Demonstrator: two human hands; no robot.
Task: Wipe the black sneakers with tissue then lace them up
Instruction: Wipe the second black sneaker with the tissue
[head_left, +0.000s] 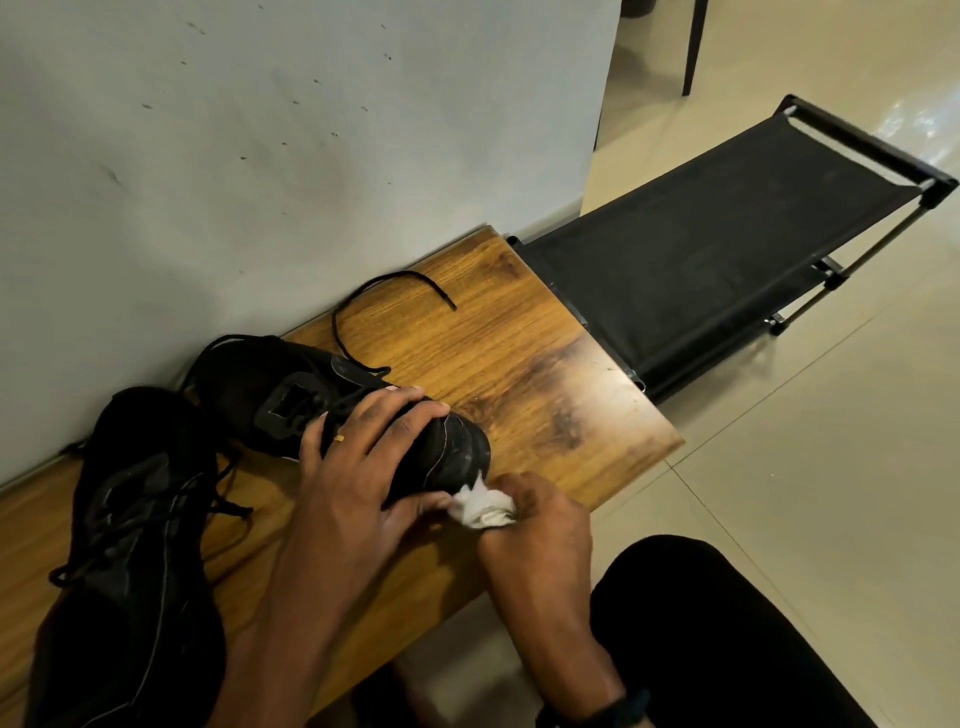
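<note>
The left hand lies over the front of one black sneaker. Its fingers are curled across the top of the toe and its thumb is tucked under the near side, so the shoe is gripped between them. A thin ring shows on one finger. The sneaker's toe juts out just past the fingertips, and its heel and open tongue stretch away behind the knuckles towards the wall.

The right hand sits just beside the left thumb, its fingers bunched round a crumpled white tissue. The tissue is pressed against the lower edge of the toe, between the two hands and touching the left thumb tip. A dark band circles the right wrist.

The second sneaker lies to the outer side of the left forearm, untouched, with its laces slack and trailing. A loose end of black lace curls on the wooden bench beyond the left fingertips, well apart from both hands. Beyond the right hand, past the end of the bench, stands a black fabric rack on the tiled floor.
</note>
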